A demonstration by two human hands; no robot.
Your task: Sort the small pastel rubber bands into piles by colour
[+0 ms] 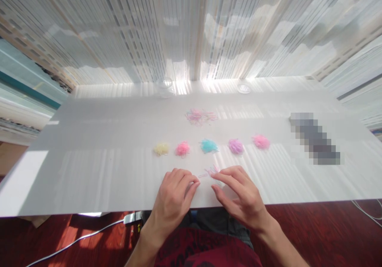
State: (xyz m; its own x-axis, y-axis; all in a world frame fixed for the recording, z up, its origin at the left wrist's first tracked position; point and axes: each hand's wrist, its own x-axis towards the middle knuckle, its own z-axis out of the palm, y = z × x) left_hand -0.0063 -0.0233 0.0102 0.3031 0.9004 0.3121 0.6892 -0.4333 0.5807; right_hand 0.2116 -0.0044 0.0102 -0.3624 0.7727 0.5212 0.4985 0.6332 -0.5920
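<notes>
Near the front edge of the white table, my left hand (178,189) has thumb and forefinger pinched together. Just beyond those fingertips is a thin pinkish loop (203,175), looking like a small rubber band; I cannot tell whether the pinch holds it. My right hand (240,191) is open, thumb apart, its forefinger touching a small mixed heap of bands (212,170). Beyond the hands runs a row of sorted heaps: yellow (161,149), coral pink (182,149), turquoise (209,145), purple (236,146) and pink (261,141). A larger mixed heap (199,116) lies behind them.
A clear round container (165,87) stands at the back of the white table (104,139), with a clear lid (244,88) farther right. A blurred-out dark object (316,139) lies at the right. Sheer curtains (191,32) hang behind; a white cable (86,235) runs below.
</notes>
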